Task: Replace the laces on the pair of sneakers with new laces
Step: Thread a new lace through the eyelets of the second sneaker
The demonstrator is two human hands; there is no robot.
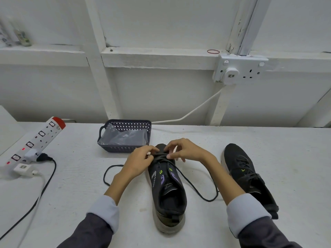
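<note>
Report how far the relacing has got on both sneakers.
Looks done: the sneaker on the right is laced to the top, though old or new lace cannot be told. In hand: left hand and right hand pinch the dark lace at the toe-end eyelets of the middle sneaker, its ends trailing on the table. Left: threading the upper eyelets, which stand empty.

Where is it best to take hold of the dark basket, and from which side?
Probably the loop handle at the left end of the basket, approached from the left: it juts out free, while the middle sneaker crowds the near right corner.
</note>
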